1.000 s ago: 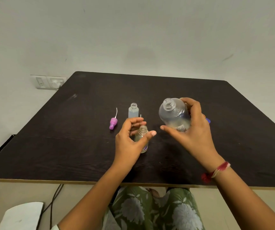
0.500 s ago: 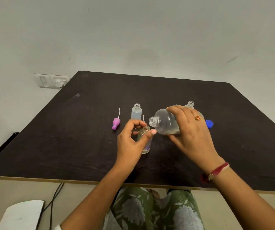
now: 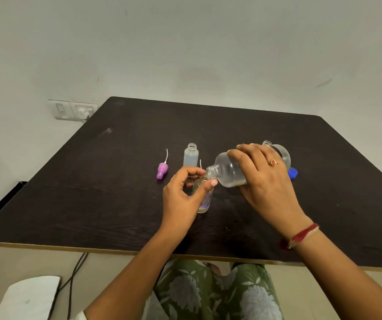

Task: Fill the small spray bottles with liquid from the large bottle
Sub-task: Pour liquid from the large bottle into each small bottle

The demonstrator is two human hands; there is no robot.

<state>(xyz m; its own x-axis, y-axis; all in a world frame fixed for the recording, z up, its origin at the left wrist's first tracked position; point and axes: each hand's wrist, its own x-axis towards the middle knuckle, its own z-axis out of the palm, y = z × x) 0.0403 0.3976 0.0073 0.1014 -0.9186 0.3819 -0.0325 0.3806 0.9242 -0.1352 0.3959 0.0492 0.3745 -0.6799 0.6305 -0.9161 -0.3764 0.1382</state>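
My right hand grips the large clear bottle, tipped on its side with its open mouth pointing left. The mouth sits right over the neck of a small clear spray bottle that stands on the dark table. My left hand holds that small bottle between thumb and fingers. A second small open bottle stands upright behind my left hand. The neck of a third small bottle shows behind my right hand.
A purple spray cap with a white tube lies left of the bottles. Another thin white tube shows behind my left fingers. A blue cap lies right of my right hand. A wall socket and cables are at the left.
My right hand has tipped the large bottle from nearly upright to lying sideways and brought its mouth down to the small bottle's neck. My left hand has kept hold of the small bottle.
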